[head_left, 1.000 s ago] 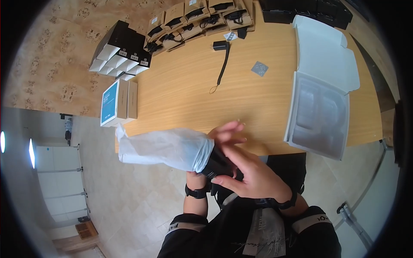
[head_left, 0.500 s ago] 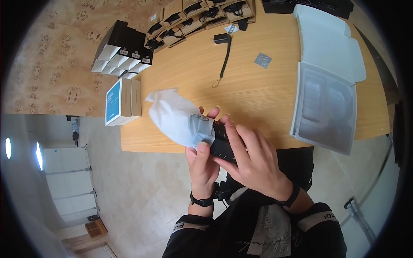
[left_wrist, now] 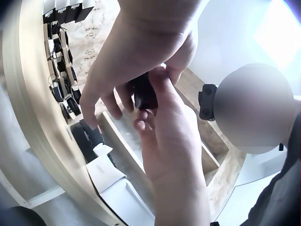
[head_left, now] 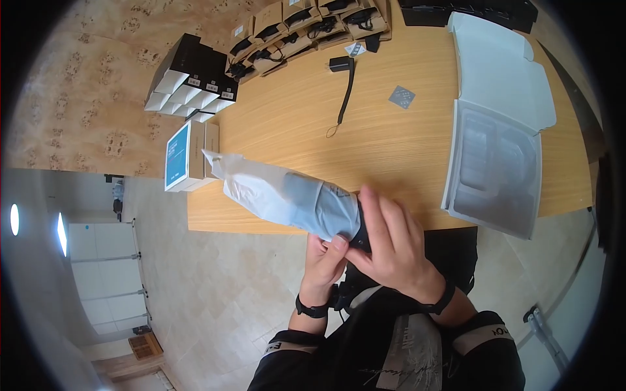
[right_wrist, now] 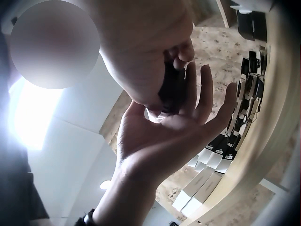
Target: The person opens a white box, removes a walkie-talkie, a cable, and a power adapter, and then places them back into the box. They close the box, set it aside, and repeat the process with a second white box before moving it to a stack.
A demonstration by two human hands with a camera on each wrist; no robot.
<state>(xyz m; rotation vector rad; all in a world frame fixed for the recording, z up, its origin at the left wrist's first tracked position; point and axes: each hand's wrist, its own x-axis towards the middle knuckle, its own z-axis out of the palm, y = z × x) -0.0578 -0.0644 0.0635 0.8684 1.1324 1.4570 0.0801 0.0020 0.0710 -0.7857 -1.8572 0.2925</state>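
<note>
A translucent white plastic bag (head_left: 280, 192) with a bluish part inside stretches out to the left over the table's near edge. A black device (left_wrist: 143, 92) sits at its mouth; most of it is hidden by the bag and the hands. My left hand (head_left: 323, 264) holds the bag from below near that mouth, thumb on its near side. My right hand (head_left: 398, 254) grips the uncovered end of the device, fingers over the top. In the right wrist view the device shows dark between both hands, with the left hand's fingers spread beside it.
An open white box (head_left: 495, 169) with a moulded tray lies at the right. A black adapter with a strap (head_left: 344, 91) and a small grey square (head_left: 402, 97) lie mid-table. Cardboard holders (head_left: 313, 29), black boxes (head_left: 192, 75) and blue-white boxes (head_left: 186, 156) line the back and left.
Half a second ago more of the black device stuck out of the bag; now the bag covers most of it. The left hand has moved right, closer to the right hand.
</note>
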